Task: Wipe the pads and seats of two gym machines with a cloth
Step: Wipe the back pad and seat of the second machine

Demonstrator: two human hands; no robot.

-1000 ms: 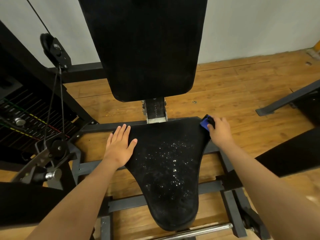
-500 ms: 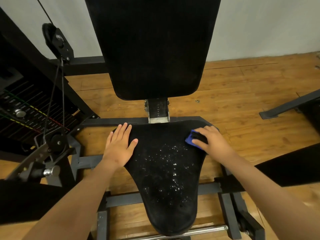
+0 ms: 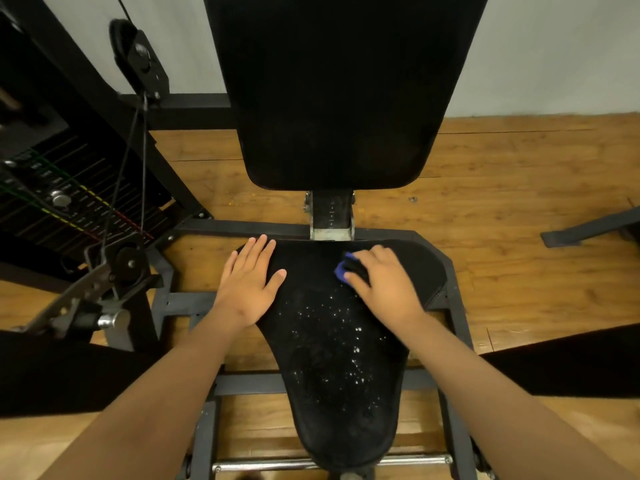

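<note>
Now the right grip curls round a blue cloth, pressing it on the black seat. The left grip lies flat, fingers straight, on its left edge

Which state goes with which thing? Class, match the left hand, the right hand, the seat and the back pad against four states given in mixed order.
Things:
1 left hand
2 right hand
3 seat
4 back pad

States:
A speckled with white flecks
B grips a blue cloth
C stands at the seat's far end
D lies flat on the seat, fingers straight

Pairs: 1-D; 2-B; 3-A; 4-C
</note>
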